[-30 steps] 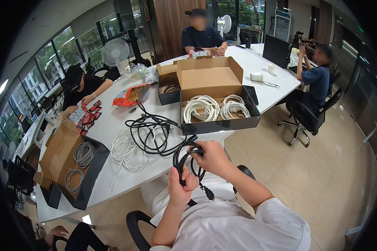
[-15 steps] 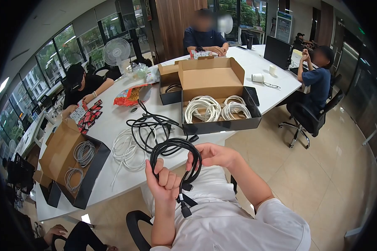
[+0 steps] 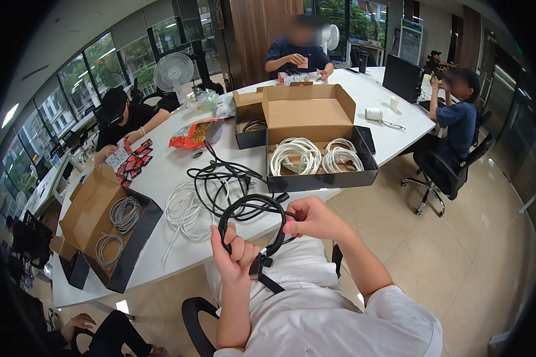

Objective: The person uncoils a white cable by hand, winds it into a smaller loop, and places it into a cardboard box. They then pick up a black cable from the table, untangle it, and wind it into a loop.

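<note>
A coiled black cable (image 3: pixel 278 237) hangs between my two hands, just in front of the table edge. My left hand (image 3: pixel 237 253) has its fingers wrapped round the left side of the coil. With thumb and forefinger, my right hand (image 3: pixel 313 219) pinches the cable at the right side. Below the coil dangles a dark strap (image 3: pixel 271 283), beside what looks like a cable end partly hidden by the loops. Loose black cables (image 3: pixel 211 172) lie tangled on the table beyond, next to a loose white cable (image 3: pixel 177 208).
A box (image 3: pixel 372 169) of coiled white cables stands open ahead, with a smaller box (image 3: pixel 248 138) beside it. Another open box (image 3: pixel 134 262) at left holds grey coils. An orange bag (image 3: pixel 187 138) and small red packets (image 3: pixel 132 163) lie farther back. Several people sit around.
The plug that hung below the coil has come up near its lower edge. My right hand has shifted slightly and pinches the cable. Across the table, a person's hand has risen.
</note>
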`<action>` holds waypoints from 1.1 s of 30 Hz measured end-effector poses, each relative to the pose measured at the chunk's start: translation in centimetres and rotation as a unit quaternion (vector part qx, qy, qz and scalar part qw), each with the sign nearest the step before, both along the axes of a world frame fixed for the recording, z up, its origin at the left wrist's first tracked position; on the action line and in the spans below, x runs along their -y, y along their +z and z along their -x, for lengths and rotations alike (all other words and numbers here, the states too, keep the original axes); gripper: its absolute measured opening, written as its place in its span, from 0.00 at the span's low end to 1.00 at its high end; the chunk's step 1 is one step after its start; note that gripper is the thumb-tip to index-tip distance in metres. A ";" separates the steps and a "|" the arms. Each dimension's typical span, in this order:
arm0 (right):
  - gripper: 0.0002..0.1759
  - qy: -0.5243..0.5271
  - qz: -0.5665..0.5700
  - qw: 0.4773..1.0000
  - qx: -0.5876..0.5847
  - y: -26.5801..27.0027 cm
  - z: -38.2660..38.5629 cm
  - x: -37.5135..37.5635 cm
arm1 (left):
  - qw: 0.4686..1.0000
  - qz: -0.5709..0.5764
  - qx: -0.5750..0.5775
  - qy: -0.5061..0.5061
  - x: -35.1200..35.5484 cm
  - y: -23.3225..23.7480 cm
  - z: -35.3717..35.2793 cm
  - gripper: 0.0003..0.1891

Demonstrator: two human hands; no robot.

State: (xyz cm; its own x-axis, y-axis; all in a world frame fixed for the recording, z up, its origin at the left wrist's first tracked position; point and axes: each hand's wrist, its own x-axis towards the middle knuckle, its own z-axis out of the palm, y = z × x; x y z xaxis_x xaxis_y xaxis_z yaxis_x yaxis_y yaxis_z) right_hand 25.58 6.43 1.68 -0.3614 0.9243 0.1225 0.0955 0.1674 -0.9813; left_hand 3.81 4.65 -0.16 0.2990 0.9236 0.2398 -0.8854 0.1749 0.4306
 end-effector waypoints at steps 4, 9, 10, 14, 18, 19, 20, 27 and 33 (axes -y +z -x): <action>0.26 -0.102 -0.094 0.979 0.152 1.6 0.2 1.5 | 0.999 0.036 -0.024 0.021 0.2 0.4 -0.2 0.21; 0.27 -0.133 -0.131 0.962 0.198 2.7 0.6 2.6 | 0.996 0.075 -0.030 0.030 -0.1 0.4 -0.2 0.21; 0.25 -0.091 -0.120 0.977 0.150 2.1 0.2 2.2 | 0.997 0.072 -0.006 0.031 -0.2 0.2 0.0 0.21; 0.20 0.151 0.010 0.955 -0.253 1.3 1.5 1.7 | 0.991 -0.097 0.081 -0.053 -0.2 0.3 1.5 0.21; 0.19 0.192 0.040 0.930 -0.312 0.5 2.9 1.8 | 0.983 -0.091 0.142 -0.078 -0.3 0.4 2.1 0.22; 0.19 0.179 0.060 0.933 -0.307 0.5 3.0 1.8 | 0.987 -0.090 0.121 -0.062 -0.3 0.3 2.1 0.22; 0.19 0.165 0.079 0.936 -0.302 0.4 3.0 1.7 | 0.990 -0.089 0.101 -0.046 -0.2 0.2 2.1 0.22; 0.18 0.047 0.049 0.979 -0.194 0.7 2.7 1.9 | 0.999 0.011 0.046 -0.004 -0.2 0.1 1.7 0.21; 0.20 -0.047 -0.027 0.998 -0.010 0.5 2.0 1.7 | 0.998 0.054 -0.005 -0.024 -0.6 -0.2 1.7 0.22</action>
